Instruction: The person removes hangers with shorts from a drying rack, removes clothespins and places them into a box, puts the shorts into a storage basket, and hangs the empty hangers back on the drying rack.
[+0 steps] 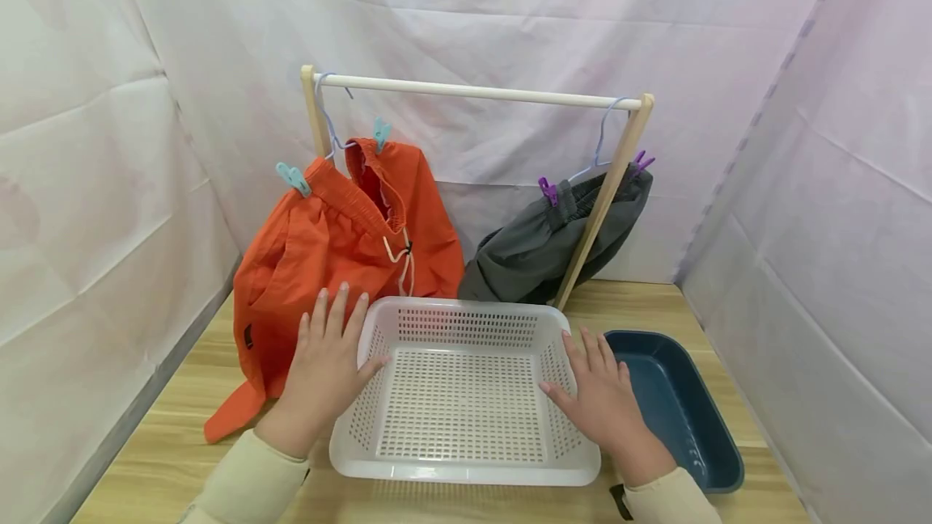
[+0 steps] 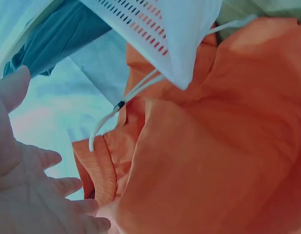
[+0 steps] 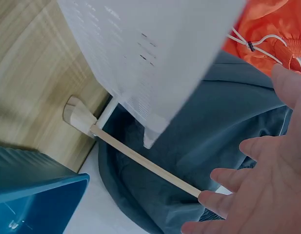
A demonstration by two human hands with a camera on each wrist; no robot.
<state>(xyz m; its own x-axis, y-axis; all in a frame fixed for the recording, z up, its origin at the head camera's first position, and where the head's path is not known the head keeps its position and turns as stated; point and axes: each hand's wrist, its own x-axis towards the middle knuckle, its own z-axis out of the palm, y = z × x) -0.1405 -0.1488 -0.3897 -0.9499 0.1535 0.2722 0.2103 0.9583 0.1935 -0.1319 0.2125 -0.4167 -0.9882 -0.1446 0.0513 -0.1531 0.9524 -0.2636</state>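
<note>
A white perforated plastic basket [image 1: 466, 471] sits at the front middle of the table. My left hand [image 1: 325, 370] is at its left rim, fingers spread and straight, thumb over the edge. At the right rim is my right hand [image 1: 600, 395], its fingers also extended and the thumb reaching over the basket's inside. Neither hand grips anything. Behind the left hand, orange pants [image 1: 291, 257] with a white drawstring hang by light-blue clips [image 1: 294, 179], their lower part lying on the table. In the right wrist view, dark grey pants [image 3: 228, 107] show beyond the basket and my right hand's fingers.
A wooden rack with a white rod [image 1: 473, 90] stands at the back, holding blue hangers [image 1: 601, 136]. Purple clips [image 1: 548, 191] fasten the grey pants there. To the right lies a dark blue tub [image 1: 673, 395]. White cloth walls [image 1: 823, 225] enclose the wooden table [image 1: 648, 302].
</note>
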